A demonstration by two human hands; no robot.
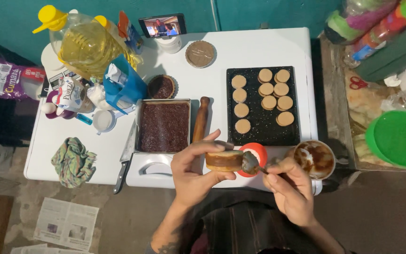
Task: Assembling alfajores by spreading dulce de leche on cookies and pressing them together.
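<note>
Looking down through the head camera, the view showed the left hand with its fingers closed around a stacked sandwich cookie, held on its side near the front edge of the white table, seemingly so that the rim of the filling faced the other hand. The right hand had its fingers pinched shut on a spoon whose caramel-coated bowl touched the cookie's side, just over a small orange lid. A white cup of brown caramel spread stood just beside the right hand at the table's front right corner, close enough for easy dipping. Behind the hands lay a dark baking tray with a column of single cookie rounds on its left and paired stacks on its right, its lower part bare. Left of it a wooden rolling pin lay beside a rectangular pan of dark cake, with a knife along the pan's left side, its handle overhanging the table's edge. Open tabletop remained between the tray and a phone propped at the back wall; the left end was crowded with a large oil bottle, a blue jug and a crumpled cloth.
</note>
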